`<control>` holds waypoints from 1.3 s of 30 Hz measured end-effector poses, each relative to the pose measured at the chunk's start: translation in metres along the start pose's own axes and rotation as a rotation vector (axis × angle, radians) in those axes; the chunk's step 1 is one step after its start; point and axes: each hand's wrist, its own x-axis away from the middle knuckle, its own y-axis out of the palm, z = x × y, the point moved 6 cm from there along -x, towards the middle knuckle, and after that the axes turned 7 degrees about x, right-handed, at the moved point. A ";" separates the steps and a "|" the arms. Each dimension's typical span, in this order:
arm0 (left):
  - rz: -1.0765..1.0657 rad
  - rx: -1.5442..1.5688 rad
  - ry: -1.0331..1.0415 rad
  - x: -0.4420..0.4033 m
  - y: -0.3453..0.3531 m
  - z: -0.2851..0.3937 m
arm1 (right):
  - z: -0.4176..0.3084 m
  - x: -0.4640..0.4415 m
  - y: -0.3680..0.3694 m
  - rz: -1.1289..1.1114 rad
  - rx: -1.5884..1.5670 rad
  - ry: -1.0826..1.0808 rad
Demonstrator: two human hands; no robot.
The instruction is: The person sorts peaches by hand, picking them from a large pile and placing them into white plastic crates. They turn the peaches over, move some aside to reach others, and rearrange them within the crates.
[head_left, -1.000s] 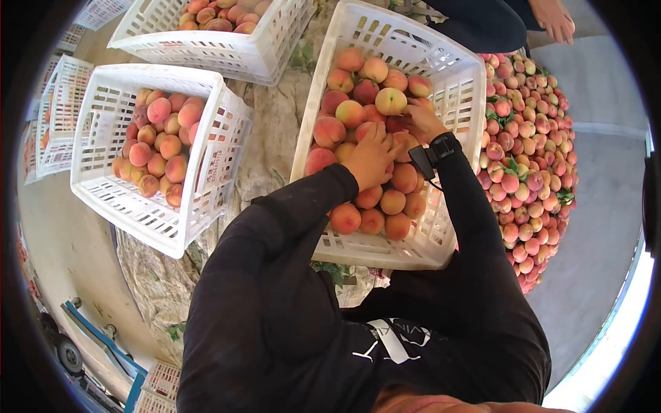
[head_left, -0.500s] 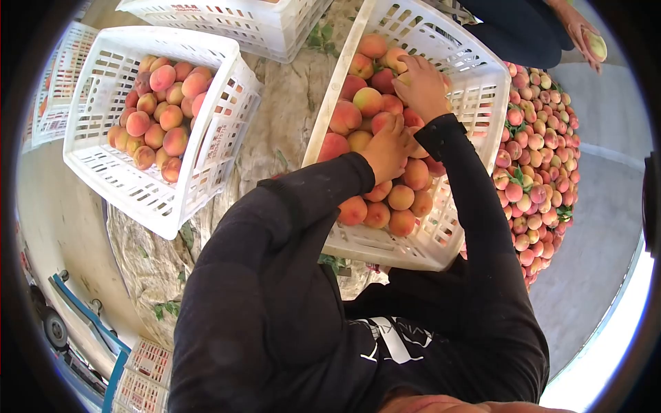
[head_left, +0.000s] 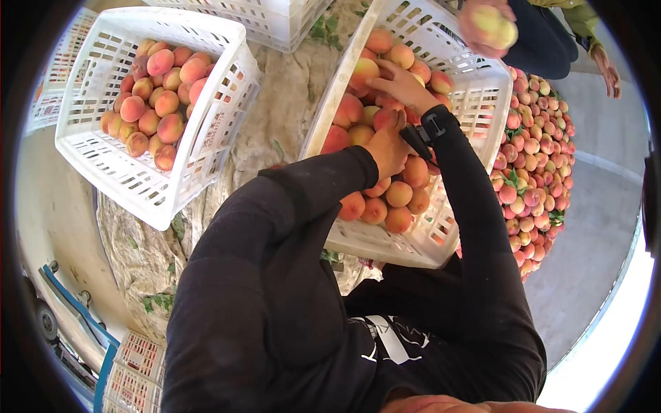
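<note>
Peaches (head_left: 348, 110) fill much of the tilted white crate (head_left: 323, 127) before me. My right hand (head_left: 403, 86), with a black band and device at its wrist, reaches over the far part of the fruit. Its thumb and fingers are around a yellow-orange peach (head_left: 365, 69). Lower in the same crate, my left hand (head_left: 389, 149) rests among the peaches, fingers curled together. Whatever lies under those fingers is hidden. The right wrist is just beyond the left hand.
Another white crate (head_left: 162, 213) with peaches stands left on a stained cloth (head_left: 275, 96). A large peach heap (head_left: 533, 165) lies right. A co-worker's blurred hand (head_left: 475, 31) holds pale peaches over the crate's far corner; another person's hand (head_left: 608, 72) hangs beyond. Stacked crates (head_left: 138, 372) stand lower left.
My right hand has moved left and slightly away, now around a yellow-orange peach. My left hand has shifted slightly left. A co-worker's hand with pale peaches has come over the far corner.
</note>
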 end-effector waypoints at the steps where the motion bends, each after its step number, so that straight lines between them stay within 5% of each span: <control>1: -0.068 0.067 -0.010 -0.003 0.003 -0.002 | 0.013 -0.007 -0.004 -0.011 0.083 0.077; 2: -0.135 0.131 -0.021 -0.004 0.006 -0.003 | 0.015 -0.005 -0.008 -0.006 0.081 0.077; 5: -0.263 -0.015 -0.026 -0.002 -0.001 -0.002 | -0.006 0.010 -0.033 0.590 1.113 -0.504; 8: -0.116 -0.173 0.038 0.002 0.003 -0.001 | 0.047 0.002 -0.041 0.526 1.371 -0.222; 15: -0.117 -0.181 -0.001 0.002 0.000 -0.001 | 0.053 -0.005 -0.066 0.350 0.710 -0.102; 16: -0.123 -0.157 0.009 0.002 0.000 0.000 | 0.048 0.001 -0.058 0.348 0.711 -0.099; 18: -0.131 -0.135 0.023 0.000 0.001 0.000 | 0.013 0.012 -0.020 0.360 1.138 -0.516; 20: 0.029 0.000 -0.018 -0.002 -0.004 -0.001 | 0.002 0.010 -0.002 0.278 1.209 -0.471; 24: -0.048 0.116 -0.023 0.001 -0.002 -0.002 | 0.004 -0.011 0.017 0.032 1.426 -0.296; 28: -0.128 0.106 -0.028 -0.001 -0.009 -0.002 | -0.001 -0.011 0.012 -0.027 1.379 -0.254; 30: -0.204 0.136 -0.035 -0.001 -0.006 -0.002 | 0.001 -0.005 -0.009 0.125 0.915 -0.160; 34: -0.176 -0.006 -0.059 -0.001 0.001 -0.001 | 0.021 -0.001 -0.031 0.303 0.657 0.002; 36: -0.112 0.011 -0.044 -0.001 0.004 -0.002 | 0.022 0.002 -0.001 0.028 0.743 -0.250; 39: -0.093 -0.031 -0.048 -0.002 0.003 -0.003 | 0.021 -0.002 -0.003 0.095 0.973 -0.366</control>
